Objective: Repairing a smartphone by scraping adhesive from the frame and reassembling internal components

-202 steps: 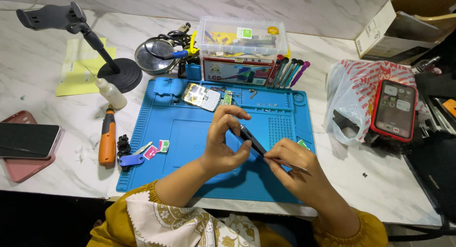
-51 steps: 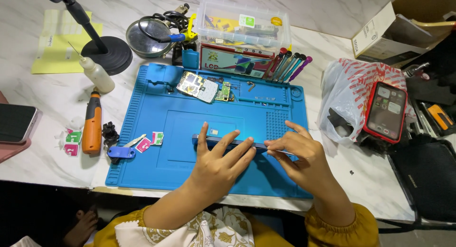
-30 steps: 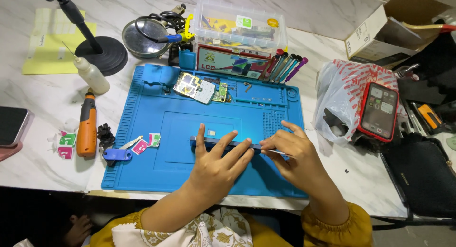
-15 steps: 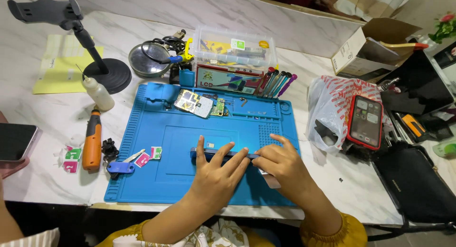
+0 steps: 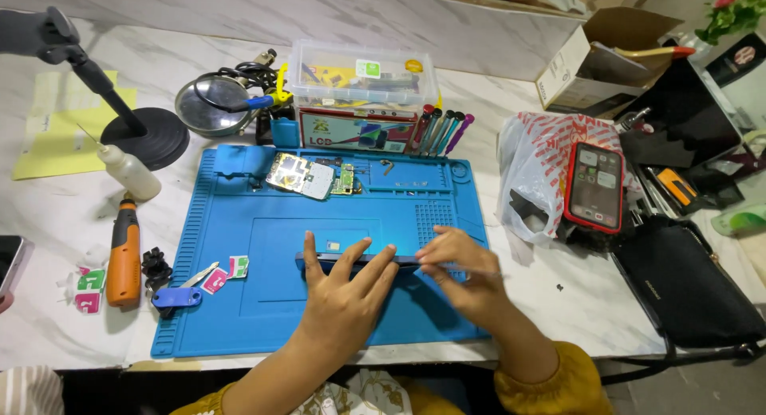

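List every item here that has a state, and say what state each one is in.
Dark phone: on edge on the blue mat, pinned by left hand.
Right hand: at phone's right end.
Red-cased phone: screen lit, face up.
Clear plastic box: lid closed.
Circuit board: bare, lying on mat.
Orange electric screwdriver: lying flat.

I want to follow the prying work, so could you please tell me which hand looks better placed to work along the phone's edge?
Probably the right hand: its fingers sit at the phone's right end, while the left hand lies flat over it.
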